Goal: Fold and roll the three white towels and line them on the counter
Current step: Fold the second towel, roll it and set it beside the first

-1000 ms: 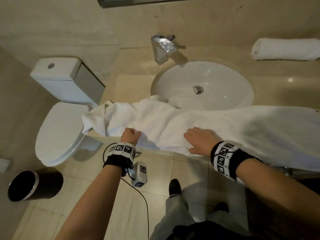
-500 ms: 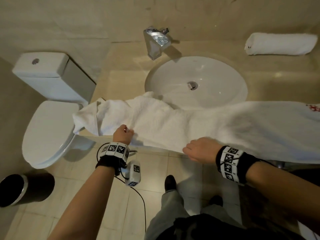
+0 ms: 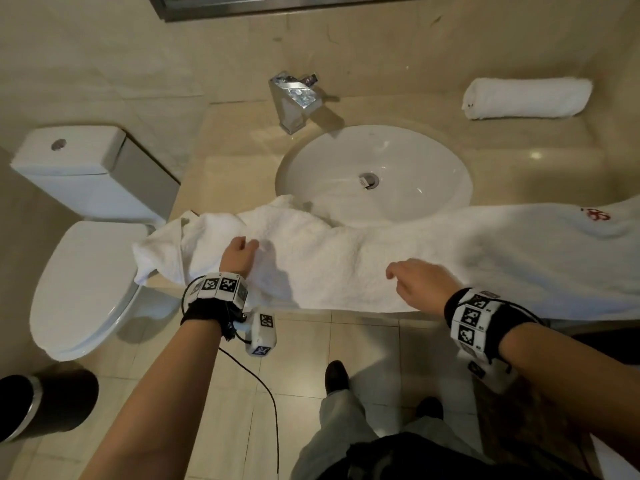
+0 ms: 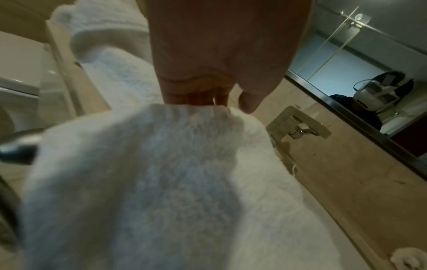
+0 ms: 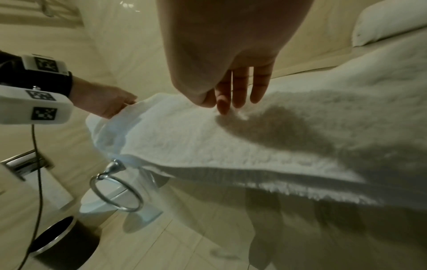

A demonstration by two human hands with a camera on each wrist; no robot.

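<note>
A long white towel [image 3: 433, 258] lies spread along the front of the beige counter [image 3: 554, 161], with its left end bunched and hanging over the counter's corner. My left hand [image 3: 239, 252] grips a lifted fold of it near that end, fingers curled round the cloth [image 4: 161, 182]. Over the towel's middle, near the front edge, my right hand [image 3: 412, 277] is held with straight fingers [image 5: 235, 95], the tips just at the cloth [image 5: 231, 142]. One rolled white towel [image 3: 526, 98] lies at the back right of the counter. No third towel is in view.
A white oval sink [image 3: 450, 161] with a chrome faucet [image 3: 294, 98] sits behind the spread towel. Left of the counter stands a toilet [image 3: 86, 282], with a black bin [image 3: 45, 403] on the floor. A chrome towel ring [image 5: 115, 193] hangs below the counter.
My left hand has moved from the towel's front edge farther onto the counter, taking a fold of cloth with it. My right hand has lifted off the front edge and straightened its fingers.
</note>
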